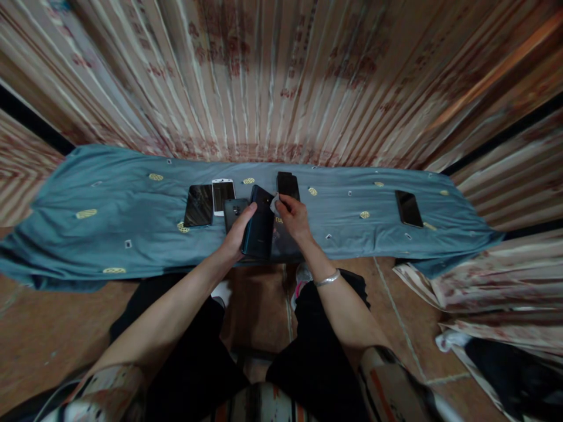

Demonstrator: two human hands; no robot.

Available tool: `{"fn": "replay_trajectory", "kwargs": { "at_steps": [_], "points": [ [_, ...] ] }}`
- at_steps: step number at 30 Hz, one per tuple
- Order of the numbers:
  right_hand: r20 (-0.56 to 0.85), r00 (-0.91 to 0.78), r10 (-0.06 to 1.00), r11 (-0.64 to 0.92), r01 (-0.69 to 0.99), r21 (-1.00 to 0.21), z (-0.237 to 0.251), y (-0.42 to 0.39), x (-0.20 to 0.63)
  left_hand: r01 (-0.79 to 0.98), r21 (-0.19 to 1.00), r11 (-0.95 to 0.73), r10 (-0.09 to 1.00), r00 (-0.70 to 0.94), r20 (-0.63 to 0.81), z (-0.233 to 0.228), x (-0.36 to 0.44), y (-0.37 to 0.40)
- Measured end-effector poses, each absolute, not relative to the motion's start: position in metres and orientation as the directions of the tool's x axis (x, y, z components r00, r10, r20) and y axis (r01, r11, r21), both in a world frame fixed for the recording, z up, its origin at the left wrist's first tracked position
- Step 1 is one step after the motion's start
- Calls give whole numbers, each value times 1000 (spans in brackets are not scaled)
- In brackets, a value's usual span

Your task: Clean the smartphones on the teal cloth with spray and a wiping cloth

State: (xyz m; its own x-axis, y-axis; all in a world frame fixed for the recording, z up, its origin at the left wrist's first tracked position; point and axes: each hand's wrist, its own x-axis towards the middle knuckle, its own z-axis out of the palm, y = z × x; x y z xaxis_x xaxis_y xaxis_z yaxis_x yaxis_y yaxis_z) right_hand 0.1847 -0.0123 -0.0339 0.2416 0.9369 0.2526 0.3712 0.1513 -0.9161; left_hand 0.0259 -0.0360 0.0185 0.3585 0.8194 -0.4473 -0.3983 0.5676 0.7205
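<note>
My left hand (240, 234) grips a dark blue smartphone (259, 231) by its left side, thumb lying over the edge and the back facing up. Pinched in the fingers of my right hand (295, 218) is a small whitish wipe or piece of cloth (274, 203), at the phone's upper right edge. Partly hidden behind my left hand lies a grey phone (235, 208). Left of it are a white phone (223, 193) and a larger black phone or small tablet (199, 205). Beyond my right hand sits a black phone (288, 184), partly covered.
A narrow table covered with a blue-green cloth (118, 205) stretches across the view. Another black phone (409, 208) lies toward its right end. Behind hangs a patterned curtain (264, 82). Below are a tiled floor (396, 316) and my legs.
</note>
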Motion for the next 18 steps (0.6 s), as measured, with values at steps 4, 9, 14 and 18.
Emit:
{"fn": "replay_trajectory", "kwargs": {
  "at_steps": [4, 9, 14, 18],
  "points": [
    [249, 242, 938, 170, 306, -937, -40, -9, 184, -426, 725, 541, 839, 335, -430, 21, 26, -37],
    [231, 231, 945, 170, 258, -951, -46, -9, 180, -447, 720, 530, 846, 331, -418, 24, 25, -36],
    [267, 220, 938, 200, 284, -938, -46, -17, 171, -500, 713, 492, 870, 257, -420, 27, 26, -33],
    [254, 199, 946, 194, 277, -941, -47, -20, 167, -511, 722, 466, 882, 204, -424, 26, 25, -30]
  ]
}}
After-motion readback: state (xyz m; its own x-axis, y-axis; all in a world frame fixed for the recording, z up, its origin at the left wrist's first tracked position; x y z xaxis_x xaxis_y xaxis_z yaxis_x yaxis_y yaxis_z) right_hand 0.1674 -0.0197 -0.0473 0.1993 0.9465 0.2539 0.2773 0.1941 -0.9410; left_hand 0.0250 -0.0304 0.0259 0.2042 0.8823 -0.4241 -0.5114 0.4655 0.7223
